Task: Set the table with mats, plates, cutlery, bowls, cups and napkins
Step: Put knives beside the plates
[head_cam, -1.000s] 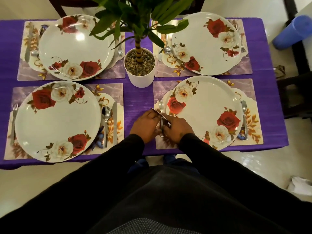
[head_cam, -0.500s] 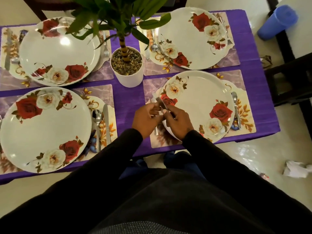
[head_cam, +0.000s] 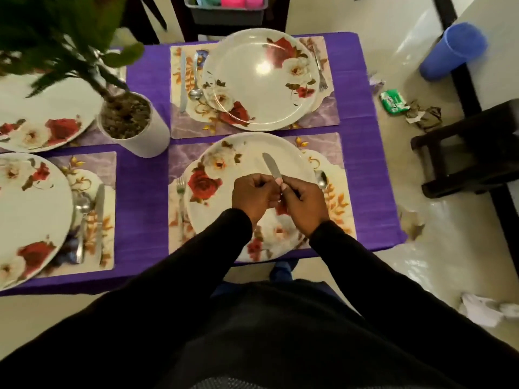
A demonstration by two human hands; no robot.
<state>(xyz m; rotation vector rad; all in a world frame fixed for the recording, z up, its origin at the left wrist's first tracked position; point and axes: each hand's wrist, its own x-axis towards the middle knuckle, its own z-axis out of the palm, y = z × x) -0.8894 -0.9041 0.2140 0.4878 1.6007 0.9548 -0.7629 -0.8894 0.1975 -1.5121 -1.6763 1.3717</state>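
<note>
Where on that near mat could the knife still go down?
Bare mat shows right of the near flowered plate, beside the steel spoon. The left strip already holds the steel fork. Purple cloth between the near mats is free. Both hands hold the steel knife.

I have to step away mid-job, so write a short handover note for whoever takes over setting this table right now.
Hands: right hand grips the knife above the near-right plate; left hand touches it at the handle.
Things: fork left of that plate, spoon on its right, both on the mat.
Done: four mats and plates out; two other settings show knife and spoon.
Left: lay this knife beside the spoon; no bowls, cups or napkins on the table yet.
</note>
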